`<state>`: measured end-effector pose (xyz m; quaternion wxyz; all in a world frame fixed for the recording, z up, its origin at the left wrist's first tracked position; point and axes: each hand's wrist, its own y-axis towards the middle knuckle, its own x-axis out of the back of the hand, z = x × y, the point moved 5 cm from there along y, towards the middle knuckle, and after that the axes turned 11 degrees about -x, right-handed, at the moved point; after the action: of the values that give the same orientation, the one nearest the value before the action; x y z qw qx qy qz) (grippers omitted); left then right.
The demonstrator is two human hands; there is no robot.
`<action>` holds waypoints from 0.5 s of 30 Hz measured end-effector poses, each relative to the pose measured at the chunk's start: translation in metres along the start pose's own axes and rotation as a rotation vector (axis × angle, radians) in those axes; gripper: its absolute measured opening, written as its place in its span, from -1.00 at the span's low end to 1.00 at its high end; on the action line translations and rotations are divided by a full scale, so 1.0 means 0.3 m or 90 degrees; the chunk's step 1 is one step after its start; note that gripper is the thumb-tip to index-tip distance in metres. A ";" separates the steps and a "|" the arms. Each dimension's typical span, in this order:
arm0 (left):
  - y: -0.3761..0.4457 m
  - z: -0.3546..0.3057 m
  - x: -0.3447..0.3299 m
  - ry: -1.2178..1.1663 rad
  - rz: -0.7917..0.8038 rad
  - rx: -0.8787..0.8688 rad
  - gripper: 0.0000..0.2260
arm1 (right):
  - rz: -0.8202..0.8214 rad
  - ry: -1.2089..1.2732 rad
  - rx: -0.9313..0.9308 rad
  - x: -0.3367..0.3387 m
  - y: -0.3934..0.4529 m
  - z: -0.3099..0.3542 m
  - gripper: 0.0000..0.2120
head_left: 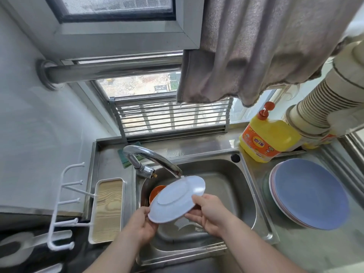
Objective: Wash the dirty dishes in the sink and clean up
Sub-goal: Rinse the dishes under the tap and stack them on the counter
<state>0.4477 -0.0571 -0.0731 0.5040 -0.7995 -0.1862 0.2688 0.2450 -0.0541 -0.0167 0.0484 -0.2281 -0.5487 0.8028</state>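
Stainless sink (244,186), window behind: pale plate (175,200) underside up, tilted toward faucet (155,156), gripped by left hand (140,223) and right hand (208,213).

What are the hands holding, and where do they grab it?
Both hold the white plate by its rim: left hand at the near-left edge, right hand at the right edge.

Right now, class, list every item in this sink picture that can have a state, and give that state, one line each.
Pale blue round plate: tilted, underside up, held over the sink.
Left hand: grips the plate's rim.
Right hand: grips the plate's rim.
Chrome tap: spout over the plate; flow unclear.
Orange bowl: in the steel sink.
Stacked plates: on the drainboard.
Yellow detergent bottle: upright, capped.
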 end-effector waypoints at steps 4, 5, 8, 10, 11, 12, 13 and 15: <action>-0.020 0.017 -0.030 0.122 0.080 0.035 -0.74 | 0.043 -0.064 -0.030 0.111 -0.029 -0.049 -0.75; -0.023 0.023 -0.034 0.149 0.088 0.032 -0.75 | 0.040 -0.069 -0.034 0.140 -0.037 -0.058 -0.73; -0.019 0.046 -0.044 0.195 0.074 0.011 -0.70 | 0.021 -0.078 -0.036 0.224 -0.052 -0.069 -0.73; -0.017 0.066 -0.053 0.221 0.052 -0.008 -0.67 | -0.006 -0.071 -0.035 0.282 -0.056 -0.068 -0.77; -0.019 0.075 -0.062 0.230 0.047 -0.017 -0.66 | -0.020 -0.063 -0.036 0.310 -0.057 -0.067 -0.78; -0.022 0.087 -0.075 0.237 0.047 -0.022 -0.66 | -0.030 -0.052 -0.036 0.336 -0.059 -0.068 -0.79; -0.027 0.097 -0.090 0.239 0.050 -0.024 -0.66 | -0.039 -0.037 -0.036 0.356 -0.062 -0.068 -0.79; -0.036 0.112 -0.123 0.232 0.062 -0.025 -0.68 | -0.057 -0.002 -0.034 0.391 -0.062 -0.069 -0.77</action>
<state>0.3976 -0.0500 -0.0661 0.4998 -0.8529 -0.0578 0.1398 0.1459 0.0094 -0.0426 0.0776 -0.2035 -0.5800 0.7850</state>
